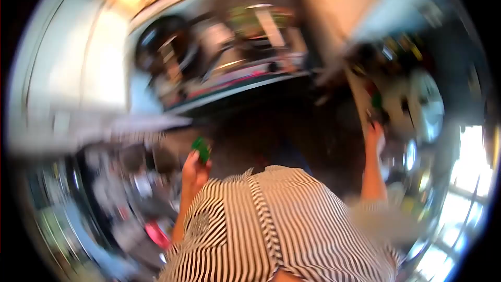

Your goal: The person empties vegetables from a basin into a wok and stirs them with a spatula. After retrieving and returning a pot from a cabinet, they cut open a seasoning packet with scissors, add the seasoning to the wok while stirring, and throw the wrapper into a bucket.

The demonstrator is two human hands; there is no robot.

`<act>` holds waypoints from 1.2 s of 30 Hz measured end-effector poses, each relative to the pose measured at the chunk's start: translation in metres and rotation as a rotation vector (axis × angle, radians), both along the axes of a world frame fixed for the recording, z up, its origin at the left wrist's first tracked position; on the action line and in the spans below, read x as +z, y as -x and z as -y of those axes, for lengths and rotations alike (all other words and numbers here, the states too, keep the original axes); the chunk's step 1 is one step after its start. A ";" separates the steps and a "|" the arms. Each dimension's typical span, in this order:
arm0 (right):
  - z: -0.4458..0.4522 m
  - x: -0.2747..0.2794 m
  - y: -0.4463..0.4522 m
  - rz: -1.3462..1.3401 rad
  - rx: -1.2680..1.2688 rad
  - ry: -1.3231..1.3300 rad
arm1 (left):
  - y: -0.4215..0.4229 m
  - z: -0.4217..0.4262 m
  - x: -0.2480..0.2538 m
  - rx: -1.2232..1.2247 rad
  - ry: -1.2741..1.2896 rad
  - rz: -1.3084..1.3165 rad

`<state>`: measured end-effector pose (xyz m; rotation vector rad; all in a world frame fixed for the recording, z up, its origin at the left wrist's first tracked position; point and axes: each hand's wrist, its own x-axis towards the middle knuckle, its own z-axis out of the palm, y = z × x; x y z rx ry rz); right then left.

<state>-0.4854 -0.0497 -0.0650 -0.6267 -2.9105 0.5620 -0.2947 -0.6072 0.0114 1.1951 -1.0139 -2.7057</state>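
My left hand (194, 171) is at the lower left, beside the striped shirt, its fingers closed on a small green object (200, 149). What the green object is cannot be made out. My right hand (374, 137) reaches out at the right, by the edge of a pale counter (397, 91). A dark, blurred thing with a green part (377, 100) is just beyond its fingers. Motion blur hides how those fingers are set and whether they hold anything.
A blurred stove area (224, 86) lies ahead, with a dark round pan (167, 44) on its left. An oval pale-blue item (427, 105) sits on the right counter. Blurred clutter and a pink item (157, 234) are at the lower left.
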 end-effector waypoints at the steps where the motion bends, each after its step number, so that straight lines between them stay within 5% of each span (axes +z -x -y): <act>1: 0.002 0.002 0.003 -0.024 0.041 -0.011 | -0.007 -0.004 0.005 0.073 -0.025 -0.005; 2: -0.018 -0.034 0.007 -0.249 0.174 -0.085 | -0.016 -0.008 0.006 0.162 -0.029 -0.016; 4: -0.006 -0.043 0.018 -0.197 0.321 0.041 | -0.039 -0.019 -0.010 0.335 0.001 -0.026; 7: 0.051 -0.063 0.007 0.025 0.353 0.515 | -0.072 -0.057 -0.009 0.628 -0.021 0.120; 9: 0.123 -0.056 -0.037 0.202 0.479 0.717 | -0.121 -0.068 -0.038 0.598 -0.111 0.119; 13: 0.239 -0.047 -0.101 0.509 0.757 0.906 | -0.212 -0.072 -0.055 0.851 -0.151 0.185; 15: 0.258 -0.049 -0.055 0.667 0.829 1.010 | -0.183 -0.090 -0.050 0.972 -0.115 0.220; 24: 0.367 -0.024 -0.138 0.843 1.138 0.802 | -0.412 -0.096 -0.091 1.724 -0.136 0.162; 26: 0.401 -0.014 -0.176 0.808 1.165 0.740 | -0.474 -0.113 -0.122 1.747 -0.132 0.113; 36: 0.546 0.006 -0.406 1.061 1.479 0.613 | -0.624 -0.038 -0.114 1.855 -0.057 0.324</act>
